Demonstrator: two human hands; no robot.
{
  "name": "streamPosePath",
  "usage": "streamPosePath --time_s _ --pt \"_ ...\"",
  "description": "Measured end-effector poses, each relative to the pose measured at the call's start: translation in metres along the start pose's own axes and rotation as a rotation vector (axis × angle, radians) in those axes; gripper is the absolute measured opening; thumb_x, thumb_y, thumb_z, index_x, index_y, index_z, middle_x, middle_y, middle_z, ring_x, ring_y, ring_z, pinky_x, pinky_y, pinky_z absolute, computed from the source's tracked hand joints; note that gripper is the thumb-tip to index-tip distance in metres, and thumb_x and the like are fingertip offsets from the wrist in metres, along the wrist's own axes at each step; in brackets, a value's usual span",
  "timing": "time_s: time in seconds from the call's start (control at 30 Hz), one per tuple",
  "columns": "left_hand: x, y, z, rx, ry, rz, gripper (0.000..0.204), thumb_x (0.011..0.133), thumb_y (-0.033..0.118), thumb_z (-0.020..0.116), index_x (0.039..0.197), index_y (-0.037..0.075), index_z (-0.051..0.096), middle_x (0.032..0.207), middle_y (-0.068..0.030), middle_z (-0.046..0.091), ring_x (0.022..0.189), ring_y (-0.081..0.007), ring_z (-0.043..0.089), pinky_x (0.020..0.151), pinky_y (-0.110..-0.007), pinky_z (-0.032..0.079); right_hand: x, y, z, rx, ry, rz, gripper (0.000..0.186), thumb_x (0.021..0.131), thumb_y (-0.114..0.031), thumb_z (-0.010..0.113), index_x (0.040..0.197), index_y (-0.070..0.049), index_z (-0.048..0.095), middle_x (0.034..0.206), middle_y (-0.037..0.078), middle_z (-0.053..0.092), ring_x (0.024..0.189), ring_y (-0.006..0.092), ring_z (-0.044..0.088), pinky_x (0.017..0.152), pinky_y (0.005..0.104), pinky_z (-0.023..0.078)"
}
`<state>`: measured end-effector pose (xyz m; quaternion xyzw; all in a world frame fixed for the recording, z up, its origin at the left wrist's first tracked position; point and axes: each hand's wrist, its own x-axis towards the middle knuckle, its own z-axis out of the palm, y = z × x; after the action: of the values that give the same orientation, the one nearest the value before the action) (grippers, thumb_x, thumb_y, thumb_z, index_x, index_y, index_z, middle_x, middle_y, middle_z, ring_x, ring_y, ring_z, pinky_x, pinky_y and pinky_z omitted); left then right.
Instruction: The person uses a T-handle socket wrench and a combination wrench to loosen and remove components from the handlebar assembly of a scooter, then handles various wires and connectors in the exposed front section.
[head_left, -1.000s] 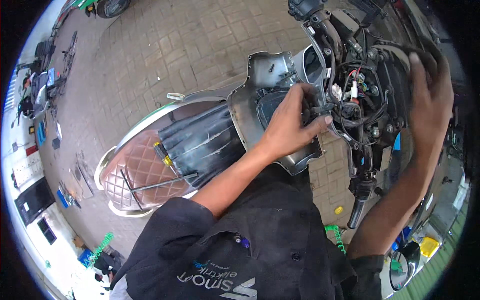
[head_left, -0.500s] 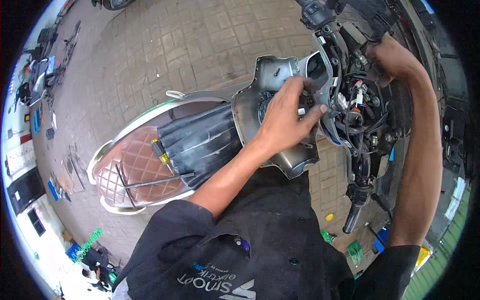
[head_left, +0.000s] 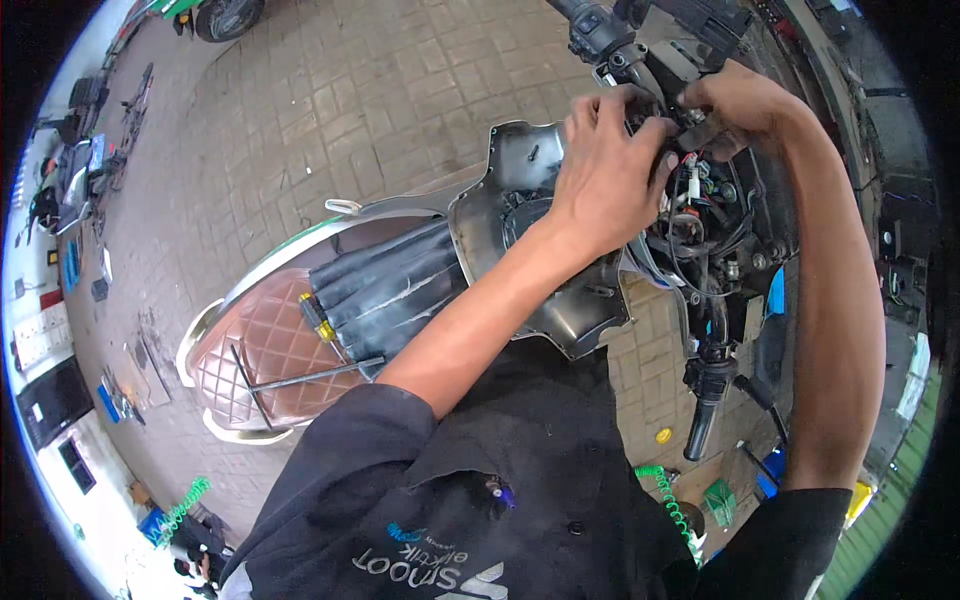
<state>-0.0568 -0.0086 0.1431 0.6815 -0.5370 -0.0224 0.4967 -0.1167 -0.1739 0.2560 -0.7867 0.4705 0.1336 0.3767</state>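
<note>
**Left hand [head_left: 615, 180] and right hand [head_left: 745, 105] close together at a scooter's [head_left: 370, 236] bared handlebar [head_left: 715, 315]**

Nearest is the person's dark shirt [head_left: 530, 450]. Beyond it, to the right, the handlebar's black rubber grip [head_left: 702, 428] points back toward the person. To the left, a T-shaped tool [head_left: 310, 374] lies across the brown quilted seat [head_left: 225, 380], with a yellow-and-black screwdriver [head_left: 317, 316] near it, beside a creased black cover [head_left: 390, 285]. In the middle sits a grey panel [head_left: 475, 245], a small dark screw [head_left: 533, 153] on its far part. Exposed wiring [head_left: 705, 215] fills the space right of the panel, along the handlebar. At its far end both hands curl their fingers among dark parts; whether either pinches anything, I cannot tell. Farthest left, a wheel [head_left: 228, 18] stands on paving [head_left: 350, 90].
</note>
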Motion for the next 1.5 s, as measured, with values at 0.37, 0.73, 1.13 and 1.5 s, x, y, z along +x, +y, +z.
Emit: streamPosePath --time_s 0.37,0.73,1.13,1.5 --pt "-0.019 0.008 0.011 -0.023 -0.107 -0.024 0.025 0.088 0.033 0.07 0.092 0.01 0.078 0.137 -0.029 0.044 0.118 -0.0494 0.038 0.101 -0.056 0.034 0.001 -0.002 -0.002 0.058 -0.042 0.0 0.03 0.088 -0.024 0.068 0.103 0.002 0.066 0.082 0.009 0.067 0.07 0.0204 0.067 0.053 0.0354 0.054" --pt "-0.014 0.016 0.004 0.012 -0.134 -0.117 0.042 0.082 0.028 0.074 0.119 0.009 0.063 0.134 -0.0247 0.045 0.119 -0.0471 0.041 0.099 -0.057 0.034 0.002 -0.014 -0.008 -0.009 -0.08 0.178 0.027 0.084 -0.023 0.076 0.079 -0.002 0.058 0.057 0.001 0.047 0.051 0.0149 0.049 0.055 0.0412 0.052" --pt "0.013 0.018 0.006 0.144 -0.173 0.012 0.05 0.075 0.02 0.075 0.119 0.004 0.057 0.127 -0.0255 0.046 0.112 -0.0445 0.044 0.092 -0.054 0.035 0.007 -0.011 -0.009 0.062 -0.101 0.11 0.023 0.085 -0.016 0.072 0.086 0.004 0.063 0.078 0.009 0.062 0.067 0.0215 0.064 0.06 0.0357 0.063" --pt "0.012 0.019 0.015 0.126 -0.178 -0.069 0.072 0.07 0.019 0.078 0.133 0.004 0.047 0.133 -0.0283 0.04 0.118 -0.0469 0.04 0.099 -0.056 0.032 -0.031 -0.01 -0.029 -0.281 -0.045 -0.081 0.065 0.083 -0.044 0.077 0.119 0.007 0.061 0.095 0.018 0.067 0.085 0.0248 0.069 0.072 0.0402 0.061"
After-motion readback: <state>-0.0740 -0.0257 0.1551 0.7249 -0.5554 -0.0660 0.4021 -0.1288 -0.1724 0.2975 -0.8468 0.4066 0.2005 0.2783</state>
